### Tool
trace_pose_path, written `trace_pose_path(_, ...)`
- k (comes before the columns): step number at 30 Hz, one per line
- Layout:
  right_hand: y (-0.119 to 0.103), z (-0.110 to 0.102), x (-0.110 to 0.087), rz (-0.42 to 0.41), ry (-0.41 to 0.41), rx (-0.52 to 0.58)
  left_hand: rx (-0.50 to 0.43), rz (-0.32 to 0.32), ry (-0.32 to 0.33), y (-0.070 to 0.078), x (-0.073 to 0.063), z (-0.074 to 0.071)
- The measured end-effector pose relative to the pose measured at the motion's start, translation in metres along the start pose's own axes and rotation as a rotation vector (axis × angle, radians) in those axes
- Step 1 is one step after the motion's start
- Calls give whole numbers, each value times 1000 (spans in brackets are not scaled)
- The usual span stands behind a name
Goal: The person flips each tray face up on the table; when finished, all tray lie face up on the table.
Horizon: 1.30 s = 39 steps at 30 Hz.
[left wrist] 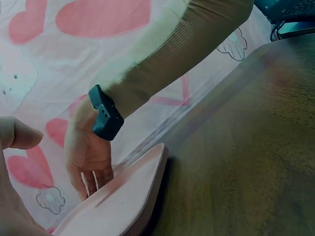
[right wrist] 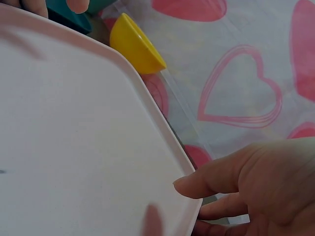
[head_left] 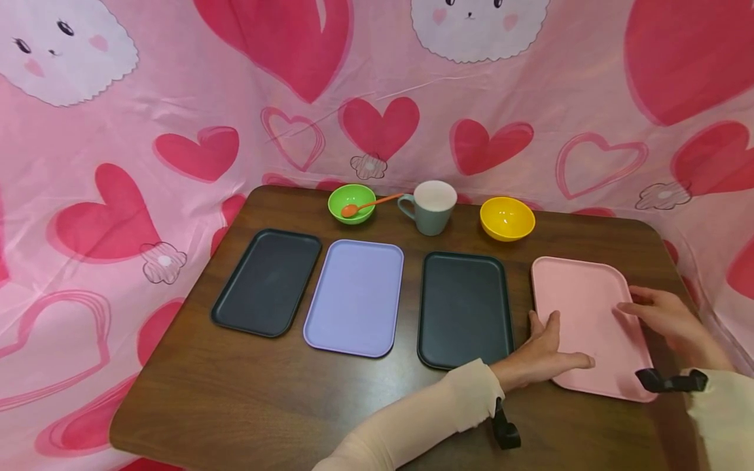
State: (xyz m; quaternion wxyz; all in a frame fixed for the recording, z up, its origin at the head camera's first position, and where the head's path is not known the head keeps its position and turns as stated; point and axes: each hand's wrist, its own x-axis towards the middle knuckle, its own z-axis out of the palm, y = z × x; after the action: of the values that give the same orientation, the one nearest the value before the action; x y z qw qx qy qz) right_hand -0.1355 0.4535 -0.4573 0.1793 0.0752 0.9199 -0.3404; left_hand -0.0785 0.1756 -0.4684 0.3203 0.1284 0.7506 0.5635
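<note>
At the right of the table lies a pink tray (head_left: pixel 583 294) with a raised rim. My left hand (head_left: pixel 538 353) is over its left edge, thumb stretched across the tray and fingers spread; whether they touch it I cannot tell. In the left wrist view part of this hand (left wrist: pixel 17 196) shows at the left border. On the opposite long side my right hand (head_left: pixel 671 320) holds the rim, thumb over the top and fingers outside. The right wrist view shows the thumb of that right hand (right wrist: pixel 266 182) lapping over the rim; some fingertips are hidden behind the tray.
A black tray (head_left: pixel 465 307) lies just left of the pink one, then a purple tray (head_left: pixel 356 297) and another black tray (head_left: pixel 268 281). Along the back stand a green bowl (head_left: pixel 347 196) with an orange spoon (head_left: pixel 350 210), a grey-green mug (head_left: pixel 432 216) and a yellow bowl (head_left: pixel 508 219).
</note>
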Motion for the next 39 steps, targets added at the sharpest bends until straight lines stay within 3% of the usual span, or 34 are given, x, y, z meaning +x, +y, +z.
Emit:
trace_pose_path(7,1,2,0,16,-24,9,37,-14,13,-2,0,6)
trace_pose_path(14,-1,2,-1,16,-42,22,130,-52,28,-1,-1,15)
trace_pose_path(20,-1,2,-1,-19,-9,-21,136,-60,32,-1,-1,15)
trace_pose_path(31,0,1,-2,-7,-18,-15,182,-12,53,0,0,12)
trace_pose_path(34,2,1,-3,-20,-20,-8,270,42,47,2,-3,7)
trace_pose_path(39,3,0,-8,-56,59,-93,547,164,66,13,-15,-10)
